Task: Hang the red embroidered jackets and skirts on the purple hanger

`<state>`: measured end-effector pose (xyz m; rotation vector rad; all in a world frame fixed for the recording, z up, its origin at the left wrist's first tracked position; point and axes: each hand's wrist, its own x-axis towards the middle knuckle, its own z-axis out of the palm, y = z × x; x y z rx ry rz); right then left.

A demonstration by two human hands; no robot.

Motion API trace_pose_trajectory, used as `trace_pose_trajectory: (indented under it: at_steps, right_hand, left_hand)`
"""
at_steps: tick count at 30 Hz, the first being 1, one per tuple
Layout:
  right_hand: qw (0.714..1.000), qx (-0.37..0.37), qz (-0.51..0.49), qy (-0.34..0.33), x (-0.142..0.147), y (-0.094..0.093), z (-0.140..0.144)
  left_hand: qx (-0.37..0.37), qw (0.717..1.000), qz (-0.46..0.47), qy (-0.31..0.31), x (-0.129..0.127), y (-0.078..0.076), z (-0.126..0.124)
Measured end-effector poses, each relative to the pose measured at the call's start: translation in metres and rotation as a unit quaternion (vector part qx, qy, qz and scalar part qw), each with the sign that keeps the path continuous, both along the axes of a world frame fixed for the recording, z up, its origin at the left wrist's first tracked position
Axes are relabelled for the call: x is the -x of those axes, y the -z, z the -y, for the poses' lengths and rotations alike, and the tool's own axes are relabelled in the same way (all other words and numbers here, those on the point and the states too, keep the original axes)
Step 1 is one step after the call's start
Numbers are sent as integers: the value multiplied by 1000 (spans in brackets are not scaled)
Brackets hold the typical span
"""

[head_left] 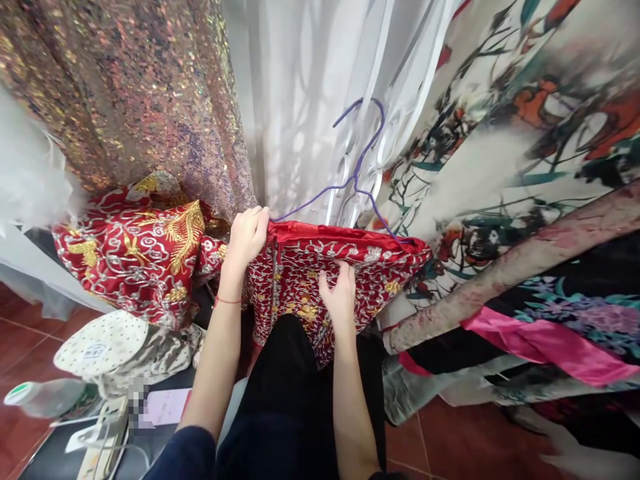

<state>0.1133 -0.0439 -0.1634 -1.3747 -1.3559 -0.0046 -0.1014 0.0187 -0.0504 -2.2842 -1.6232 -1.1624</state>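
A red garment (295, 287) with silver and gold embroidery hangs over my lap, its plain red lining showing along the top edge. The arms of a purple wire hanger (356, 175) run down into that edge, and its hook points up. My left hand (250, 233) is closed around the garment's upper left corner, by the hanger's end. On the embroidered front rests my right hand (341, 293), thumb apart from its bent fingers, touching the cloth just below the top edge. A matching red embroidered piece (145, 257) lies bunched to the left.
Sequined fabric (150, 87) hangs at the back left, beside a white curtain (300, 113). Printed cloth (480, 160) and a fabric roll (520, 267) are on the right. At lower left are a dotted hat (103, 343), a bottle (55, 397) and a power strip (103, 440).
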Motion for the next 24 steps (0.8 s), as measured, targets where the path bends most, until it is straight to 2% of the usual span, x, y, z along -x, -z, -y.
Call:
trace_pose_trajectory:
  at_steps: [2, 4, 7, 10, 14, 20, 24]
  right_hand:
    - [998, 24, -6, -50, 13, -4, 6]
    - [991, 37, -33, -128, 32, -11, 16]
    - [977, 31, -73, -197, 58, -19, 32]
    - [973, 27, -87, -212, 66, -24, 46]
    - [966, 34, -123, -226, 59, -26, 54]
    - [953, 72, -190, -227, 68, -17, 43]
    - [958, 87, -200, -186, 81, -12, 40]
  left_hand:
    - [-16, 1000, -10, -22, -6, 2, 28]
    - [-28, 998, -21, -47, -16, 4, 53]
    - [-41, 996, -24, -73, -29, 6, 77]
    - [-48, 995, -24, -81, -33, 8, 81]
    - [-44, 997, -24, -61, -29, 8, 72]
    - [-35, 997, -20, -61, -31, 7, 76]
    - [-35, 997, -20, -62, -34, 8, 83]
